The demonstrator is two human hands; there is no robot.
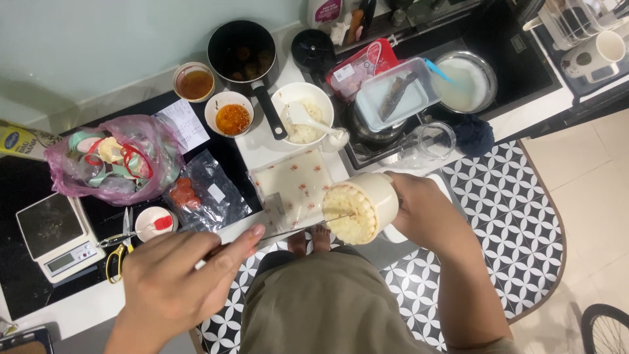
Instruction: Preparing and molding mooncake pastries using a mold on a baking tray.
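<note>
While the cream mould (362, 208) is gripped at centre frame by the right hand (426, 213), its filled mouth tilted leftward, a thin knife (298, 228) is held in the closed left hand (177, 278), lower left, its tip touching the filling.
</note>
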